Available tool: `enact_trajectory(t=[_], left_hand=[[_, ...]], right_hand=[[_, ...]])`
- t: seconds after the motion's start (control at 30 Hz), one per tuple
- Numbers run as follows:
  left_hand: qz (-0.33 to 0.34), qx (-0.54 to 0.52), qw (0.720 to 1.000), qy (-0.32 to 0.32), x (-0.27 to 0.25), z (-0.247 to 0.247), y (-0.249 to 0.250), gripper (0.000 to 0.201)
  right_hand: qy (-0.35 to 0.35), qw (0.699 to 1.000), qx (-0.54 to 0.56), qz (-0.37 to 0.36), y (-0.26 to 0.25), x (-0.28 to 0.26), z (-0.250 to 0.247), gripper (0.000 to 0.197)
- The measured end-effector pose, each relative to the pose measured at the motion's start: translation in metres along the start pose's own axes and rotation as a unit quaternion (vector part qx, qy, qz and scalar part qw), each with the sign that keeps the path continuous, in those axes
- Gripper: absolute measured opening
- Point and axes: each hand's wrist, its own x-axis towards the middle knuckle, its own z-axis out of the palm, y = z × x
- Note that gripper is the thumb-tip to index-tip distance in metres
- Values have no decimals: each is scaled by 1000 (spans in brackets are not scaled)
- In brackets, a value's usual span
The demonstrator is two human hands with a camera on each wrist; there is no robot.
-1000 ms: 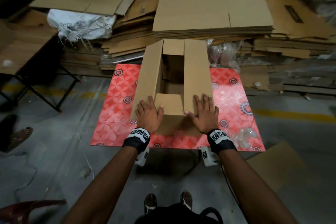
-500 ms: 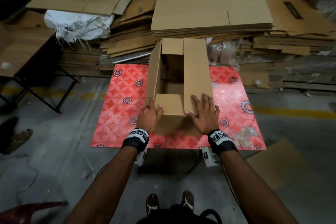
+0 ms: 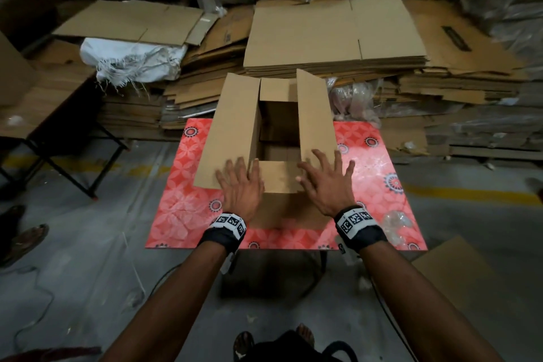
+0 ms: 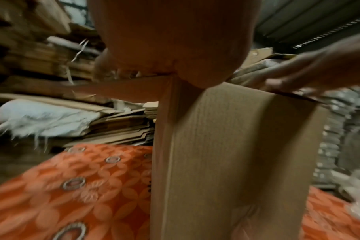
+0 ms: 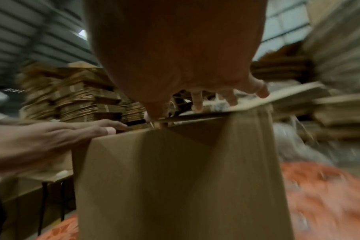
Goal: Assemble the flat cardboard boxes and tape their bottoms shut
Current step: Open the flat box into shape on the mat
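On the red patterned bench [image 3: 182, 209], centre: one upright brown cardboard box [image 3: 282, 209], flaps partly folded. Left hand [image 3: 241, 185] and right hand [image 3: 326, 185], grip released, fingers flat on the long flaps.

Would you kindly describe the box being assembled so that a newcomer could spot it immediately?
Find the red patterned table in front of the stacks of flat cardboard. The box stands upright on it, under the left hand and right hand. It alone is opened into shape; the rest lie flat.
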Motion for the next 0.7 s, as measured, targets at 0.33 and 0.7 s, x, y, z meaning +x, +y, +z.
enact_trajectory(t=[0.33, 0.7], left_hand=[[105, -151, 983, -10, -3, 16, 22, 67], [129, -72, 989, 4, -2, 24, 20, 70]], right_hand=[[203, 961, -73, 173, 68, -42, -28, 33], [46, 925, 267, 268, 52, -49, 48, 56]])
